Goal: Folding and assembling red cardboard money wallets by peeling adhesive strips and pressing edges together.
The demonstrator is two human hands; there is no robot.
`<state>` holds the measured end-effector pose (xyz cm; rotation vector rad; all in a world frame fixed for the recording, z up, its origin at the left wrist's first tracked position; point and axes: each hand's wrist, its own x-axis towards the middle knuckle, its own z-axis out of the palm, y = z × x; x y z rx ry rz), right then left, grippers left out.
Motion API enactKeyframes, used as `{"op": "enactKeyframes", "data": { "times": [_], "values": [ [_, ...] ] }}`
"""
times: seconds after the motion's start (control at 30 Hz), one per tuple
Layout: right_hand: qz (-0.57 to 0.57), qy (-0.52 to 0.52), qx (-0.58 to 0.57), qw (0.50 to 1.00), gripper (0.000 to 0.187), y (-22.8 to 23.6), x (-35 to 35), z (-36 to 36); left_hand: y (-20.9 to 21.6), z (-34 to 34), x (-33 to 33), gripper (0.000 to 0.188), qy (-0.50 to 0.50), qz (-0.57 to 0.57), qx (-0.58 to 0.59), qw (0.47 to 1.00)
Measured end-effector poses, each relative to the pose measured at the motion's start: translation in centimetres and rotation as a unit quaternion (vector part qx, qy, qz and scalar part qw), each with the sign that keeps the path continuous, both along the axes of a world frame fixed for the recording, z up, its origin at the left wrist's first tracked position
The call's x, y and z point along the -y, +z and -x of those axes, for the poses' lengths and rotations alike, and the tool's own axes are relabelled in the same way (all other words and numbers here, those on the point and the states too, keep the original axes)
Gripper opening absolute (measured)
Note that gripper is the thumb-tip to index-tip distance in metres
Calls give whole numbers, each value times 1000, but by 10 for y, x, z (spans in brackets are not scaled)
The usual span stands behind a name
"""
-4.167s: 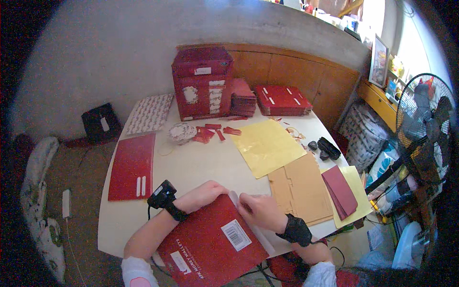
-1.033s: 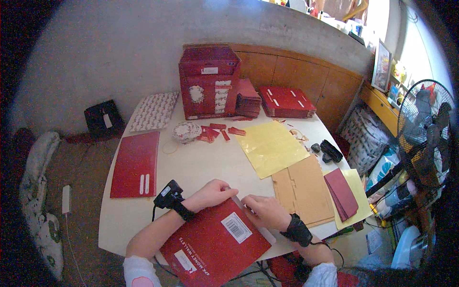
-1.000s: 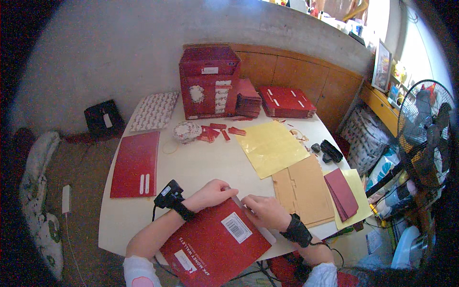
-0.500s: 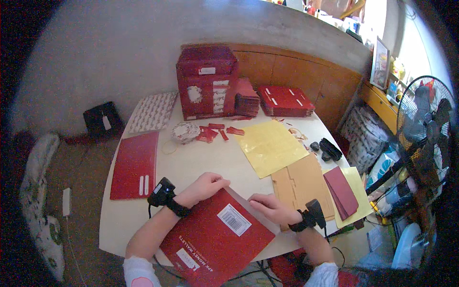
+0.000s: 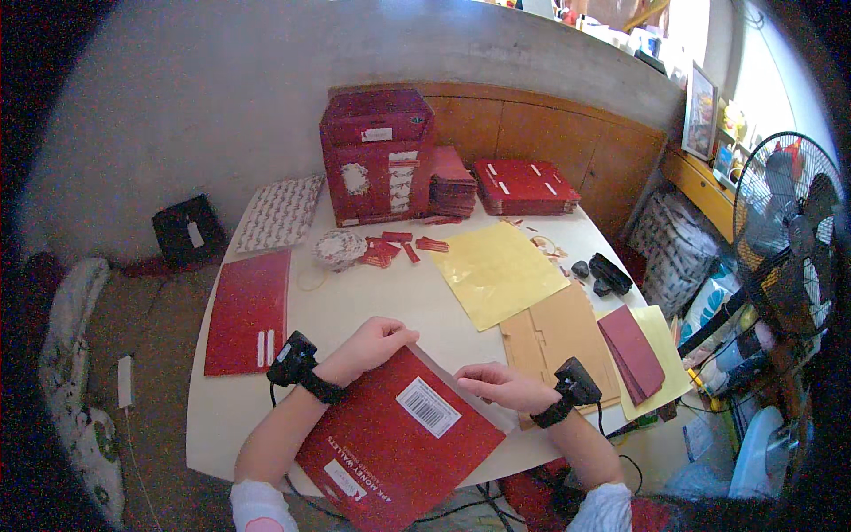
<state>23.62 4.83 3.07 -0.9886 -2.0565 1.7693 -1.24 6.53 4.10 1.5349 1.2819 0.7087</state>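
A flat red packet [image 5: 390,452] in a clear plastic sleeve lies tilted at the near edge of the table, with a white barcode label on its face. My left hand [image 5: 372,344] is closed on its upper left corner, thumb along the top. Along the upper right edge runs a strip of clear sleeve. My right hand [image 5: 505,387] has its fingers curled and pressed together at that clear strip. Both wrists wear black strapped devices.
Beyond stand a dark red box [image 5: 377,168] and stacked red packets [image 5: 526,186]. Red scraps [image 5: 387,248] and a white roll [image 5: 339,249] lie mid-table. Yellow sheet [image 5: 496,273], tan card [image 5: 563,341] and maroon folders [image 5: 631,355] sit right; a red sheet [image 5: 248,315] left. A fan [image 5: 789,230] stands right.
The right hand has shifted very slightly left along the sleeve's edge. The left hand keeps its hold on the corner, and the packet lies almost the same.
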Motion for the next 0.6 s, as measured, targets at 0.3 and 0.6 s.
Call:
{"op": "enactKeyframes", "data": {
  "times": [0.3,0.6],
  "values": [
    [74,-10,-93,993,27,-5,3,3,8,-1,2,25,3,-8,9,1000],
    [-2,-14,-44,999,27,2,7,2,4,-1,2,24,-6,-12,24,1000]
  ]
}}
